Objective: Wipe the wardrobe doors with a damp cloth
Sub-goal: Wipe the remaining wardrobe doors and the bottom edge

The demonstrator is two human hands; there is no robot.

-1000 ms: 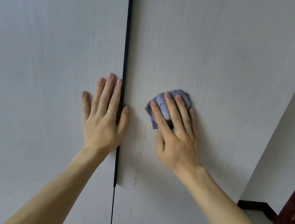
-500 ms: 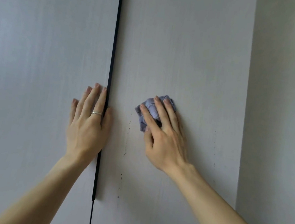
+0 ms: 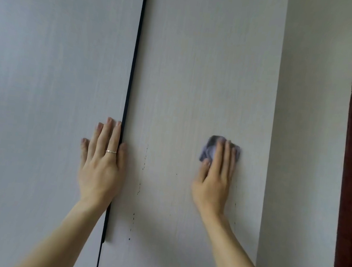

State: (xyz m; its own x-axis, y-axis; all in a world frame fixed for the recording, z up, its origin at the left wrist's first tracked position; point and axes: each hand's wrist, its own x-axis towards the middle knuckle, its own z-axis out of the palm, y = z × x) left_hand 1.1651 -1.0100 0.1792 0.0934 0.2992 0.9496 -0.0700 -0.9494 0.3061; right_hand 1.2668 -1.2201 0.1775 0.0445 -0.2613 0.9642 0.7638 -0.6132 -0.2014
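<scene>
The cloth (image 3: 209, 148) is a small crumpled wad of bluish-purple fabric, pressed against the right wardrobe door (image 3: 200, 69). The right hand (image 3: 213, 182) lies flat on it with straight fingers, and the cloth peeks out from 10 to 12 o'clock of the fingertips. The left hand (image 3: 102, 168) is at 9 o'clock of the cloth, well apart, flat on the left wardrobe door (image 3: 45, 73), fingers straight and together. The fingers hide the cloth's lower part, and the rest is blurred.
</scene>
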